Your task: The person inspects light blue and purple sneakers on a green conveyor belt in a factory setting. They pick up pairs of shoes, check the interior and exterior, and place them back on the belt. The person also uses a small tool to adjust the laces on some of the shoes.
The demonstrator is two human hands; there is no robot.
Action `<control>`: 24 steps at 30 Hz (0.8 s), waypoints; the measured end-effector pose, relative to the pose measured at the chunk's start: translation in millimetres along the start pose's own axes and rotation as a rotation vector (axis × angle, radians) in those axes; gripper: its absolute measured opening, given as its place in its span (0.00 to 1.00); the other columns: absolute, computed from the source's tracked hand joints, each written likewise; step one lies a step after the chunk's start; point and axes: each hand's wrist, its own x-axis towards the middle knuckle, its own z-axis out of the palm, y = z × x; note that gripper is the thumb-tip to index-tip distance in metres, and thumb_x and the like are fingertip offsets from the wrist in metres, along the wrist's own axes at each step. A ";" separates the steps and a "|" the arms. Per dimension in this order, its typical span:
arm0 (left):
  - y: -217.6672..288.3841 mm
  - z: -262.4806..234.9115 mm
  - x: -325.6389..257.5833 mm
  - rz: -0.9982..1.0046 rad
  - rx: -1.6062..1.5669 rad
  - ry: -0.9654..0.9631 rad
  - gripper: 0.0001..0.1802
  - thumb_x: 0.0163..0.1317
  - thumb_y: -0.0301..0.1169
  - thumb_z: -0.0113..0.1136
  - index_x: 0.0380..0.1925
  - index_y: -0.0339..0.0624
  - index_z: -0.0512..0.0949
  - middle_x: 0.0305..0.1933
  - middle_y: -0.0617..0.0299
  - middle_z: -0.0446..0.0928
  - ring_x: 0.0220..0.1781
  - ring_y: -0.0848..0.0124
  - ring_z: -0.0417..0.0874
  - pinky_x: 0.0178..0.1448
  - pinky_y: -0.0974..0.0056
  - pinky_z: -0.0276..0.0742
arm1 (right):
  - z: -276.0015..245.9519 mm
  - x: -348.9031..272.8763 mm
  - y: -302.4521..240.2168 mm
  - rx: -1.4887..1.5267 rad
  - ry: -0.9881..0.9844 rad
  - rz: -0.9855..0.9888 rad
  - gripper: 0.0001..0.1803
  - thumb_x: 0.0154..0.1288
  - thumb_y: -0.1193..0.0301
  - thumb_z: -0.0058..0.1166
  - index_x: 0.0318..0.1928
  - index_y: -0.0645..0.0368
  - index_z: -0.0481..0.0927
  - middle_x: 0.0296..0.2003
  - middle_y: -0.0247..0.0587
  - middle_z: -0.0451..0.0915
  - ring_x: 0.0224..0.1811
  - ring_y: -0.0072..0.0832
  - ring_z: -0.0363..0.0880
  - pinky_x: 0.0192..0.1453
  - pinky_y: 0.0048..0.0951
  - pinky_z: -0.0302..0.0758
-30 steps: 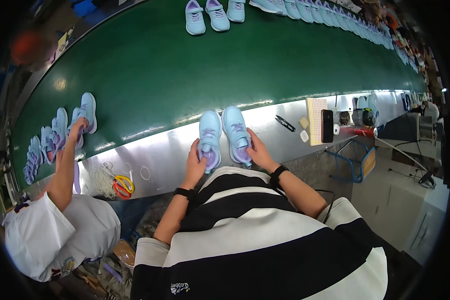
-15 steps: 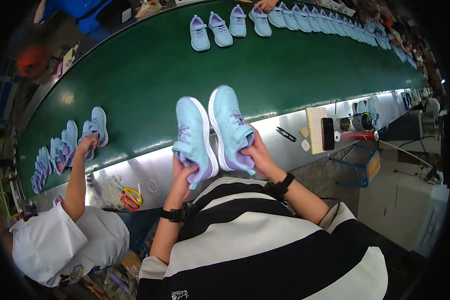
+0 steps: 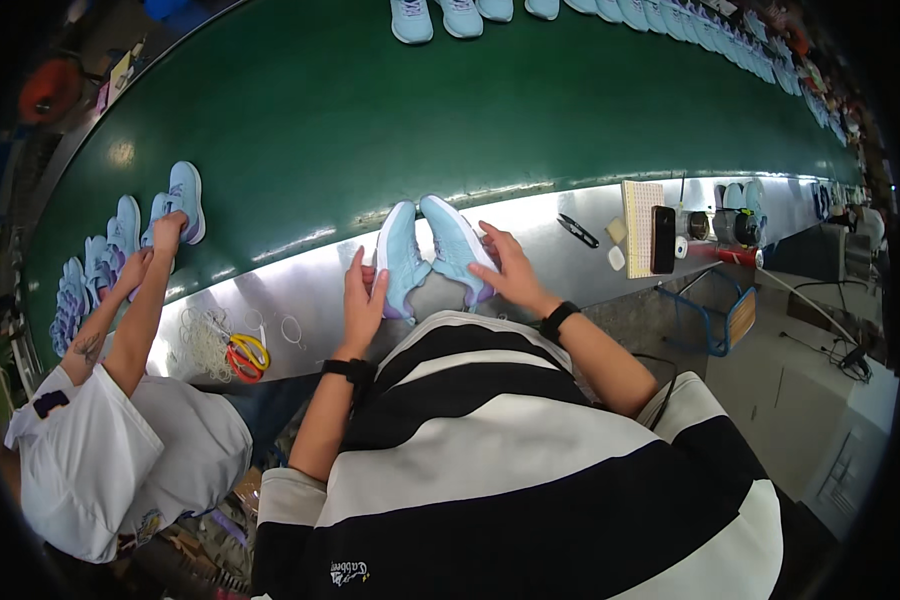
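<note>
Two light blue sneakers with purple linings and white soles are right in front of me over the metal strip of the bench, toes pointing away and close together. The left sneaker (image 3: 402, 250) shows its white sole edge on its left side; the right sneaker (image 3: 452, 240) shows its own on the right. My left hand (image 3: 363, 300) is beside the left sneaker, fingers stretched up and thumb near its side. Around the right sneaker's outer side, my right hand (image 3: 510, 268) has its fingers apart, with the thumb at the shoe. Neither hand is wrapped round a shoe.
Beyond the metal strip lies a green bench top (image 3: 300, 150), with a long row of matching sneakers (image 3: 670, 22) at its far side. Left, a co-worker (image 3: 140, 430) handles more sneakers (image 3: 185, 195). Scissors (image 3: 247, 357), thread snips (image 3: 578, 230) and a phone (image 3: 663, 240) lie nearby.
Both sneakers came down and closer to me, turning so their sole edges face outward instead of toward each other. My hands loosened from the shoe openings. The co-worker's second hand came into view.
</note>
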 end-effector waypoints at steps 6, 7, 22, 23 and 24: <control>8.7 -12.2 20.6 -0.223 -0.168 -0.223 0.31 0.71 0.47 0.40 0.68 0.46 0.52 0.54 0.55 0.73 0.52 0.65 0.75 0.58 0.63 0.68 | -6.9 18.3 -7.5 0.450 -0.233 0.318 0.34 0.71 0.51 0.38 0.70 0.56 0.50 0.63 0.49 0.63 0.63 0.39 0.65 0.64 0.38 0.64; 14.8 -13.2 21.8 -0.362 -0.433 -0.230 0.30 0.71 0.48 0.39 0.67 0.46 0.54 0.56 0.56 0.71 0.54 0.64 0.74 0.59 0.62 0.68 | -6.3 18.7 -14.3 0.686 -0.219 0.356 0.34 0.72 0.50 0.36 0.70 0.56 0.50 0.63 0.47 0.62 0.64 0.39 0.64 0.65 0.39 0.63; 76.6 -9.5 21.9 -0.601 -1.146 -0.188 0.25 0.71 0.45 0.40 0.61 0.43 0.62 0.59 0.57 0.68 0.54 0.64 0.73 0.56 0.57 0.71 | 1.4 38.2 -71.4 1.311 -0.153 0.466 0.26 0.74 0.54 0.30 0.64 0.56 0.62 0.59 0.45 0.68 0.59 0.34 0.70 0.65 0.39 0.66; 70.8 -10.5 18.7 -0.564 -1.152 -0.229 0.26 0.71 0.45 0.40 0.63 0.43 0.60 0.60 0.57 0.68 0.55 0.64 0.73 0.56 0.58 0.71 | 0.4 33.3 -62.9 1.281 -0.162 0.474 0.26 0.74 0.55 0.31 0.64 0.56 0.61 0.59 0.45 0.68 0.59 0.33 0.69 0.65 0.38 0.66; 63.8 -9.9 16.1 -0.593 -0.899 -0.169 0.27 0.71 0.44 0.40 0.64 0.43 0.58 0.60 0.57 0.68 0.56 0.65 0.72 0.57 0.58 0.70 | 0.4 31.3 -52.9 1.262 -0.198 0.429 0.26 0.73 0.56 0.32 0.64 0.55 0.61 0.59 0.44 0.67 0.60 0.33 0.69 0.64 0.38 0.66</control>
